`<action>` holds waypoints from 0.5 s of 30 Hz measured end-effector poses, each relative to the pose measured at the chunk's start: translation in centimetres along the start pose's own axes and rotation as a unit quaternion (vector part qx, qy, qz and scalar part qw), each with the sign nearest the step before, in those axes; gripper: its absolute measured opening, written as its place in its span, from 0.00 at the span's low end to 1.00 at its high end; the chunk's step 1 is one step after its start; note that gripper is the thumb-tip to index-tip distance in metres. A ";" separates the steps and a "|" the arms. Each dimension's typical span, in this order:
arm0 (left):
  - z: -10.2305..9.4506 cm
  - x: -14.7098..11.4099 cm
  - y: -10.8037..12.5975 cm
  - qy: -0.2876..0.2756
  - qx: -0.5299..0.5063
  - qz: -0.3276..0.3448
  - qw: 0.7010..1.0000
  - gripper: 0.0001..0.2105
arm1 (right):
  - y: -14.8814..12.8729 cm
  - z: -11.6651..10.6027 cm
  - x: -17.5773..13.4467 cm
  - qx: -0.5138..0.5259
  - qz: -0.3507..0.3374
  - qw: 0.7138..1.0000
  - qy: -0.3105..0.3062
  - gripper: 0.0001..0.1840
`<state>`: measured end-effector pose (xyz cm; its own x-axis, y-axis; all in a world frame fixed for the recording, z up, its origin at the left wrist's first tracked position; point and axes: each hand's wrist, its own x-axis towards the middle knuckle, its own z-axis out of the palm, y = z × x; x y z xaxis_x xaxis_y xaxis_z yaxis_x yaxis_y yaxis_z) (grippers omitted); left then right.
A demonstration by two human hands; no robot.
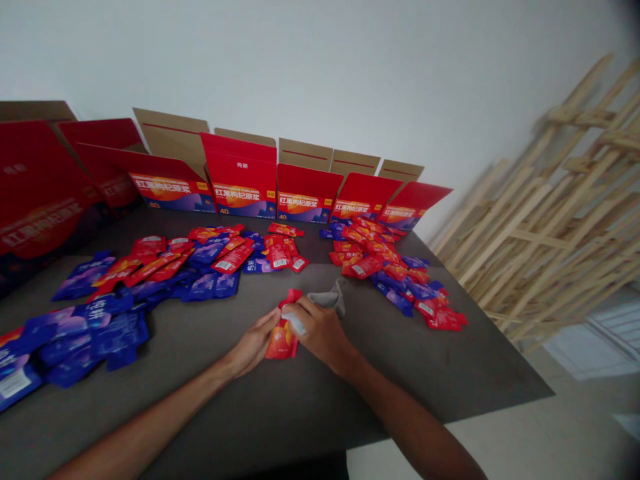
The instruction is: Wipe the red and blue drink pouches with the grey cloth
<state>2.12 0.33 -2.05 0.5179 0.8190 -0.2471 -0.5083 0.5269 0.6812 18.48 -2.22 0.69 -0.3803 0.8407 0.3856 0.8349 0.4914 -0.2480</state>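
A red and orange pouch [283, 341] is at the near middle of the dark table, its narrow top pointing away from me. My left hand [256, 343] grips the pouch's left edge between thumb and fingers. A grey cloth [327, 298] is bunched in my right hand [320, 333], which presses part of it against the pouch's upper front. The rest of the cloth sticks out beyond the knuckles. Behind my hands lie a mixed heap of red and blue pouches [200, 260] on the left and another such heap [380, 257] on the right.
Several red and blue printed cartons [243, 190] with raised flaps line the table's back edge along the wall. A larger carton [45, 200] stands at far left, blue pouches [95, 333] before it. Wooden easel-like frames [545, 220] lean beyond the table's right edge.
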 end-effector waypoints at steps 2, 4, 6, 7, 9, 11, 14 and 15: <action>-0.1 0.1 0.2 0.017 -0.010 0.009 1.000 0.11 | -0.4 -0.1 -0.1 -0.007 -0.043 0.998 -0.048 0.16; -0.2 0.1 0.5 0.024 -0.015 0.014 0.999 0.12 | -1.0 -0.1 -0.2 -0.006 -0.090 0.992 -0.093 0.16; -0.1 0.2 0.8 0.032 -0.020 0.021 0.999 0.13 | -1.5 -0.2 -0.3 -0.005 -0.128 0.984 -0.122 0.14; -0.1 0.2 0.9 0.036 -0.024 0.027 0.999 0.13 | -1.7 -0.2 -0.4 -0.007 -0.141 0.981 -0.131 0.13; -0.1 0.3 0.9 0.039 -0.035 0.035 0.998 0.14 | -1.9 -0.2 -0.4 -0.011 -0.156 0.978 -0.138 0.13; -0.1 0.3 0.8 0.035 -0.040 0.040 0.998 0.13 | -1.7 -0.2 -0.4 -0.013 -0.143 0.982 -0.126 0.14; -0.2 0.2 0.4 0.024 -0.031 0.030 0.999 0.11 | -0.9 -0.1 -0.2 -0.014 -0.067 0.995 -0.069 0.15; -0.2 0.2 0.3 0.020 -0.024 0.023 0.999 0.10 | -0.6 -0.1 -0.1 -0.012 -0.034 0.998 -0.043 0.15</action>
<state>1.97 0.66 -2.03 0.4655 0.8505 -0.2449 -0.5636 0.4983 0.6589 18.05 -2.61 0.94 -0.4686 0.8227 0.3219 0.8151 0.5431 -0.2015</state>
